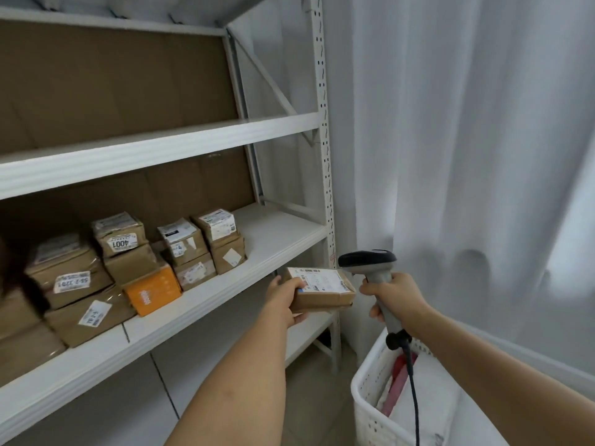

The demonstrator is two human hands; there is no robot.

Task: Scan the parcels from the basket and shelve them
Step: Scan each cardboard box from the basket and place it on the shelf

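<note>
Parcel, a small flat brown cardboard box that the left hand is pinching at six o'clock of the white metal shelf, is risking a missed scan, since the grey handheld scanner gripped in the right hand's curled fingers is pointing across its label.

Soft, even daylight fills the scene, coming through the white curtain, which glows brightest in a patch low down near its right edge. Nothing is harshly lit and there is no strong glare. Left of the curtain, the shelf rack holds dim brown recesses under each board, and the stacked boxes darken toward the far left, where a dark blur smears the edge. Those boxes are softly blurred, their labels only partly legible. Wide-angle distortion bows the rack's boards and tilts its upright post. Shadows under the forearms are faint and diffuse.
</note>
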